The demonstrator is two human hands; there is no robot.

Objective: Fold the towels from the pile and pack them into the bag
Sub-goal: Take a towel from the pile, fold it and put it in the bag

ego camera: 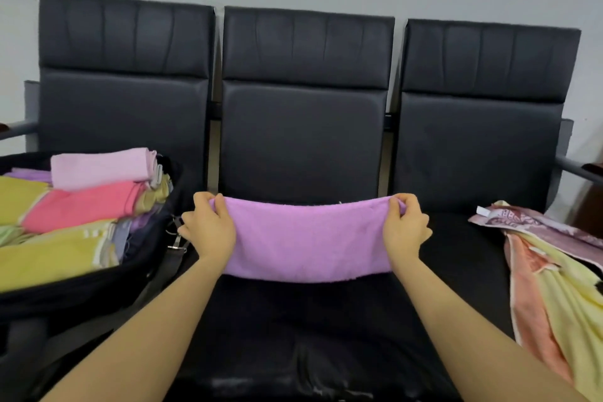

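A purple towel (306, 238), folded into a long band, hangs stretched above the middle black seat. My left hand (208, 225) grips its upper left corner and my right hand (406, 227) grips its upper right corner. A black bag (98, 284) lies open on the left seat, holding several folded towels: pink (101, 168), coral (81, 206) and yellow (49, 258). The pile of unfolded towels (554, 271), yellow, peach and patterned mauve, lies on the right seat.
Three black padded chairs (303, 127) stand in a row against a pale wall. The bag's strap and metal buckle (176, 238) hang by my left hand. Armrests stick out at the far left and far right.
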